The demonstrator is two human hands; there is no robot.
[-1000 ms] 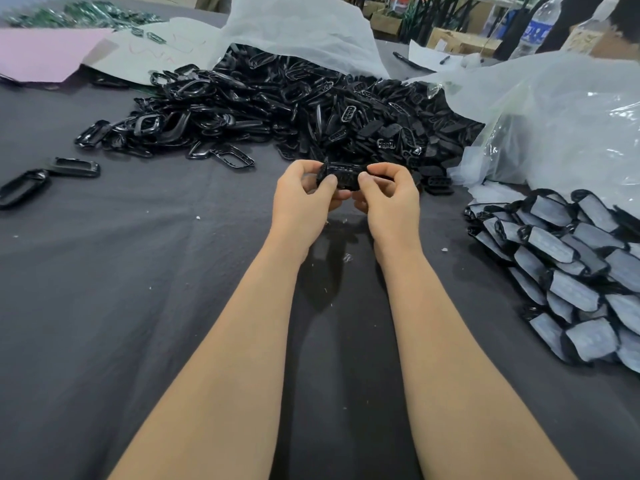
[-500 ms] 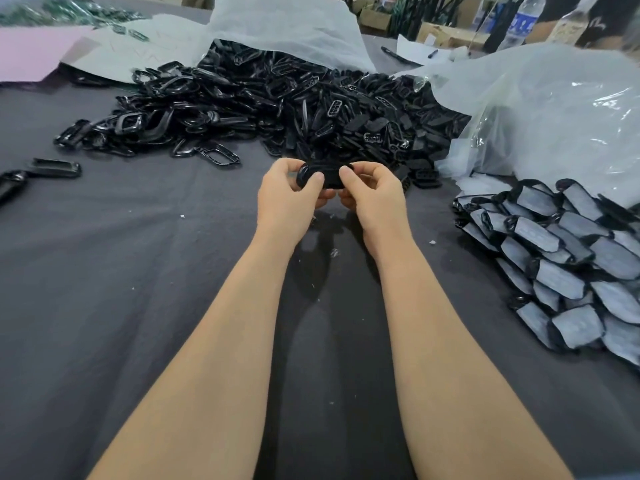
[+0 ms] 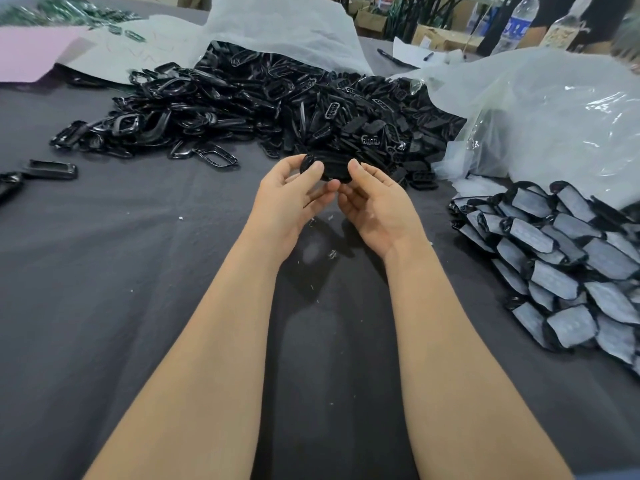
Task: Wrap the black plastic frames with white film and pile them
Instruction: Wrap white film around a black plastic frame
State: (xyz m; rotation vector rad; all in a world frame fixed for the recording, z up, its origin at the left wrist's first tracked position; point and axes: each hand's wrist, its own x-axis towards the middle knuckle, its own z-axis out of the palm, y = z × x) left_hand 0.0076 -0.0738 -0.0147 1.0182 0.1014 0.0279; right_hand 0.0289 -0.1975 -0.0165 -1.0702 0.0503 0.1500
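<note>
A small black plastic frame (image 3: 333, 167) is held above the dark table cloth between both hands. My left hand (image 3: 289, 199) pinches its left end with thumb and fingers. My right hand (image 3: 375, 202) grips its right end, palm turned partly up. No white film shows on this frame. Behind the hands lies a big heap of loose black frames (image 3: 277, 109). At the right edge sits a pile of frames wrapped in white film (image 3: 568, 265), laid in overlapping rows.
A clear plastic bag (image 3: 554, 112) bulges at the back right, and white sheeting (image 3: 284, 26) covers the heap's far side. Loose frames (image 3: 50, 169) lie at the far left. A pink sheet (image 3: 31, 50) and bottles (image 3: 516, 22) stand at the back. Dark cloth (image 3: 104, 289) covers the table.
Both hands have rolled outward, showing their palms, and the frame has turned between the fingertips. The hands stay in the same place before the heap.
</note>
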